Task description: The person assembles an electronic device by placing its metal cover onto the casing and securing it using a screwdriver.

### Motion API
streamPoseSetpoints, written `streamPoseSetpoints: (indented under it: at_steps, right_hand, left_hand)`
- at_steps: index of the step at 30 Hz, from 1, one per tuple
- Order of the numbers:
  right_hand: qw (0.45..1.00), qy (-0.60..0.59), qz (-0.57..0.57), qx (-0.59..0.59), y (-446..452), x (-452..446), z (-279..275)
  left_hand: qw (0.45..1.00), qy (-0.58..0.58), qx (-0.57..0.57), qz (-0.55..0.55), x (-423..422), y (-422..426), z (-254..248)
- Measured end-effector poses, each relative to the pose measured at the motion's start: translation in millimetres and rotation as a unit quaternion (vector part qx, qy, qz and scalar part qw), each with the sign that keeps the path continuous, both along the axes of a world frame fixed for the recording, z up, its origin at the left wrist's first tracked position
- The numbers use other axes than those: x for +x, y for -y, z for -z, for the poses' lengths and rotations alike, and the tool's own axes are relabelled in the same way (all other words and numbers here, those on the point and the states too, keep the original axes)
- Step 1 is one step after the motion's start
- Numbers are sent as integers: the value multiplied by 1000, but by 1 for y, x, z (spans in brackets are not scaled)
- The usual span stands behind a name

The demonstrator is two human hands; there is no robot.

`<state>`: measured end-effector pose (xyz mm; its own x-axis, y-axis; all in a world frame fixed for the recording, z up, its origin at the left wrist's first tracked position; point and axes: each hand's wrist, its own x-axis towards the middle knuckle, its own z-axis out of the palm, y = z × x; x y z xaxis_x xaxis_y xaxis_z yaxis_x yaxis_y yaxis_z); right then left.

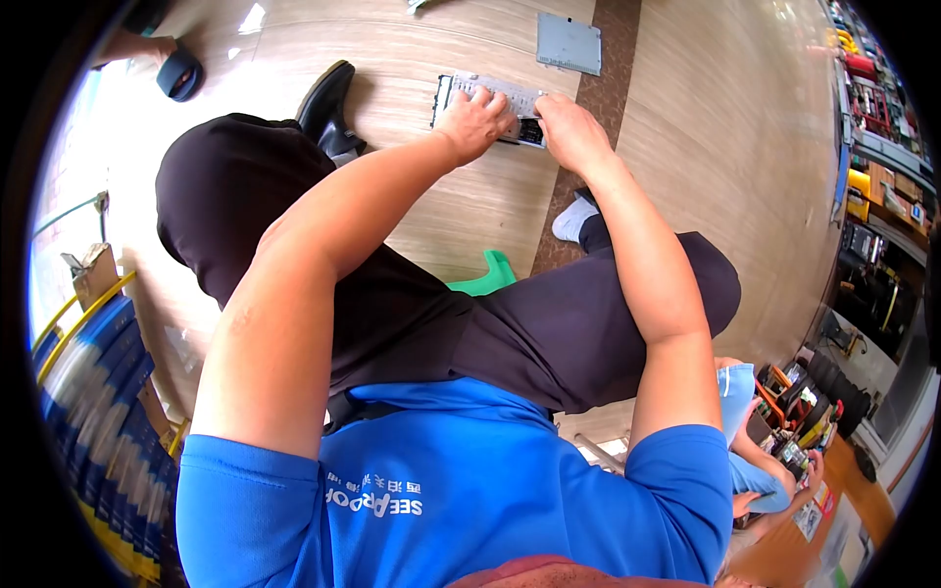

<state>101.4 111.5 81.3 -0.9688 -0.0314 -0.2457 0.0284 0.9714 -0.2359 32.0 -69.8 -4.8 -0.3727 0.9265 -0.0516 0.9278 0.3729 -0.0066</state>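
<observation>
On the tiled floor in front of me lies a flat metal-cased electronic unit (441, 98), with dark inner parts showing along its near right side. A silver perforated metal cover (529, 99) lies over it, slightly askew. My left hand (476, 123) has its fingers bent over the cover's near edge. At the cover's right end, my right hand (571, 130) has its fingers closed on the corner; the fingertips are partly hidden. A separate grey metal panel (569, 44) rests flat on the floor beyond my right hand.
A green plastic stool (486, 275) shows between my legs. Another person's sandalled foot (179, 74) is at the upper left. Blue stacked goods (98, 382) stand at left. Tool-filled shelves (887, 196) line the right, and a seated person (755, 470) is at lower right.
</observation>
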Motion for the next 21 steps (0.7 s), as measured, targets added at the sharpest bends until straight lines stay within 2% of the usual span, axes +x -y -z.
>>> streamPoseSetpoints:
  at_steps: [4,7,10,13,16,18,21]
  right_hand:
    - [1000,-14,-13,-17,-2,3,-2]
    - [1000,9,-9,-24,2,3,-4]
    - [999,-20,31,-22,10,4,-2]
    - [995,16,99,7,10,2,2]
    - [998,-1,63,0,5,3,6]
    - [996,-65,38,-41,6,5,5]
    - [993,-94,8,-63,2,5,12]
  left_hand:
    - [999,17,-31,-7,-4,-3,-7]
    - [999,29,-12,-13,-5,-3,-9]
    - [999,30,0,-10,-8,-5,-8]
    - [999,44,-17,-6,-7,-4,-11]
    - [1000,30,-10,-2,-5,-4,-10]
    - [999,32,-11,-1,-5,-4,-10]
    - [999,33,-13,0,-5,-3,-9]
